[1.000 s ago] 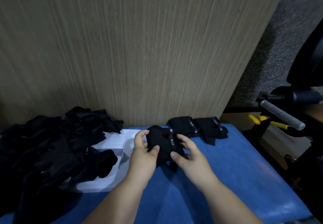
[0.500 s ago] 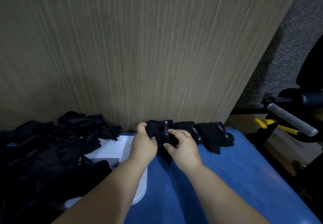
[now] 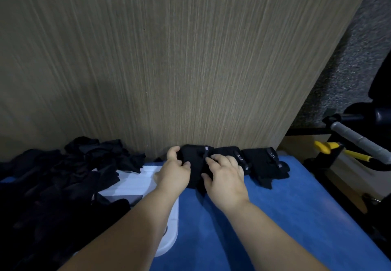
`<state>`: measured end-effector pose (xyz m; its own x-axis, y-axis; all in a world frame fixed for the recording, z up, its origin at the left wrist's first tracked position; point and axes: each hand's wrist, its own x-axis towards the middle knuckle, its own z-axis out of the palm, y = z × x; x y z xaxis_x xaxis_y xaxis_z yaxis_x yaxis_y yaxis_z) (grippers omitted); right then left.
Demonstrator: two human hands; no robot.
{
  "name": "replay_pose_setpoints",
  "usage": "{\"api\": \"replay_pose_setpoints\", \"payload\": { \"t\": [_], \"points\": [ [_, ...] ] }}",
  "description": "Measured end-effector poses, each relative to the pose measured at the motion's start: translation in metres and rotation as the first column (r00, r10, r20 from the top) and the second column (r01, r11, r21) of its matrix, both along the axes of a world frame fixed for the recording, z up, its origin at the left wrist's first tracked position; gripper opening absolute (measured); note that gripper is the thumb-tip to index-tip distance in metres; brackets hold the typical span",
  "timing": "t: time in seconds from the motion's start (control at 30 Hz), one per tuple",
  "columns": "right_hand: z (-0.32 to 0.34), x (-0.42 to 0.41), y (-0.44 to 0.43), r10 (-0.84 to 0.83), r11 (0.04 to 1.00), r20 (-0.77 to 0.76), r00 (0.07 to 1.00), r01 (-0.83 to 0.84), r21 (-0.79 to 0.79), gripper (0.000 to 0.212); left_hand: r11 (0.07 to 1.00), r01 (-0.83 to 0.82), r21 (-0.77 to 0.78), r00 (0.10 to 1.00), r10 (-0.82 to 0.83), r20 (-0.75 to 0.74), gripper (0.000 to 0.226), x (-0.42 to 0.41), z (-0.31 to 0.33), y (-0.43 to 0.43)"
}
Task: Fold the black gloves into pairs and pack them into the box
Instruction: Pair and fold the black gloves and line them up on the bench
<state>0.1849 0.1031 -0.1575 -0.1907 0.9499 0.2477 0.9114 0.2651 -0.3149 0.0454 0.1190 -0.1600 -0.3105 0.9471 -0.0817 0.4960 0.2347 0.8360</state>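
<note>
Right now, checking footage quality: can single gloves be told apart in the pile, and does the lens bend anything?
Head view: dim; the glove pile merges into one black mass. Head view: the grain of the wood panel fans outward, wide-angle distortion.

The left grip (image 3: 175,171) and right grip (image 3: 226,173) cover most of the folded pair (image 3: 194,158), so how it is folded can't be made out. The loose gloves (image 3: 53,186) blur into one dark heap that runs off the left edge. That heap and the left forearm (image 3: 137,228) hide most of the white box (image 3: 135,184). The strap lettering (image 3: 239,158) is too small to read.
</note>
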Motion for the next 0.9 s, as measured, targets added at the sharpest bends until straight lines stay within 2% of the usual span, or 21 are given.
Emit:
{"api": "replay_pose_setpoints", "payload": {
  "t": [0.07,0.1,0.17,0.23,0.33,0.43,0.53,0.7,0.9],
  "points": [
    [-0.001,0.001,0.000,0.004,1.000,0.008,1.000,-0.004,-0.007,0.052,1.000,0.005,0.012,0.999,-0.006,0.040,0.051,-0.001,-0.001,0.001],
    [-0.001,0.002,0.000,0.012,1.000,0.012,1.000,-0.012,-0.007,0.053,1.000,0.011,0.001,1.000,-0.011,0.001,0.051,-0.001,-0.001,0.001],
    [-0.003,0.003,0.000,0.037,0.999,0.034,0.999,-0.036,-0.022,0.053,0.999,0.021,-0.027,0.983,-0.026,-0.183,0.050,0.000,0.001,-0.001],
    [-0.007,0.004,0.001,0.055,0.997,0.070,0.996,-0.051,-0.051,0.053,1.000,0.025,-0.012,0.927,-0.027,-0.373,0.051,0.002,0.002,-0.005],
    [-0.015,0.003,0.005,0.075,0.994,0.129,0.989,-0.064,-0.089,0.054,0.999,0.025,0.032,0.856,-0.005,-0.516,0.053,0.003,-0.002,-0.009],
    [-0.020,0.003,0.004,0.091,0.991,0.159,0.983,-0.074,-0.109,0.073,0.993,0.094,0.075,0.830,-0.036,-0.556,0.055,0.000,-0.008,-0.010],
    [-0.022,0.003,0.006,0.085,0.990,0.164,0.983,-0.065,-0.128,0.054,0.981,0.191,0.039,0.799,-0.132,-0.587,0.055,-0.002,-0.014,-0.008],
    [-0.023,0.002,0.006,0.072,0.988,0.169,0.983,-0.048,-0.145,0.052,0.969,0.216,-0.119,0.756,-0.243,-0.608,0.050,-0.003,-0.017,-0.002],
    [-0.025,0.002,0.008,0.069,0.988,0.153,0.986,-0.046,-0.149,0.052,0.953,0.207,-0.222,0.686,-0.304,-0.661,0.052,-0.002,-0.017,-0.001]
  ]
}}
